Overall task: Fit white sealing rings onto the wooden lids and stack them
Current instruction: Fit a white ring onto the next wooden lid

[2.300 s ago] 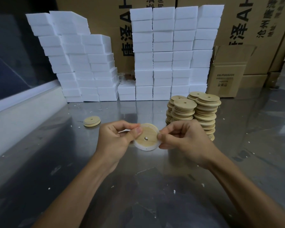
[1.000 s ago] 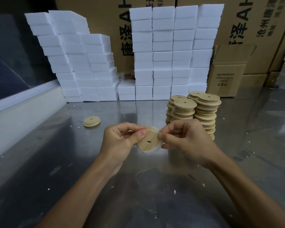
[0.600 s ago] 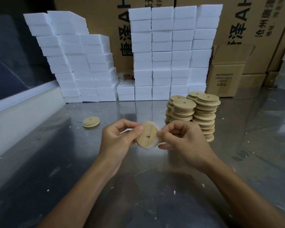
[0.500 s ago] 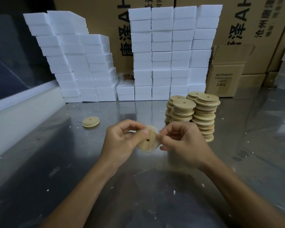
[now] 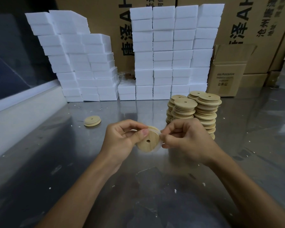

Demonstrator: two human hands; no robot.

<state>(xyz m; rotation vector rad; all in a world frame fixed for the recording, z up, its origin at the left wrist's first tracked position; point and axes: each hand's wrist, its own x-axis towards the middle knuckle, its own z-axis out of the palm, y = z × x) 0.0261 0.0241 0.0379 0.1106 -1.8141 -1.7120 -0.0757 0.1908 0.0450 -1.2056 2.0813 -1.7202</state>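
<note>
A round wooden lid [image 5: 148,143] with a small centre hole is held tilted above the metal table [image 5: 89,186]. My left hand [image 5: 122,140] grips its left edge, thumb on the face. A white sealing ring [image 5: 158,146] runs round the lid's right rim, and my right hand [image 5: 186,139] pinches it there. Behind my right hand stand several stacks of wooden lids [image 5: 196,109]. One single lid [image 5: 92,120] lies flat on the table to the left.
Tall piles of white foam blocks [image 5: 169,53] line the back of the table, in front of printed cardboard cartons [image 5: 247,22]. A small open carton [image 5: 227,71] stands at the right. A pale ledge [image 5: 20,112] borders the left side. White crumbs dot the table.
The lid has been turned and tilted between my hands, with my right fingers working along the white ring at its right rim. Both hands stayed in about the same place.
</note>
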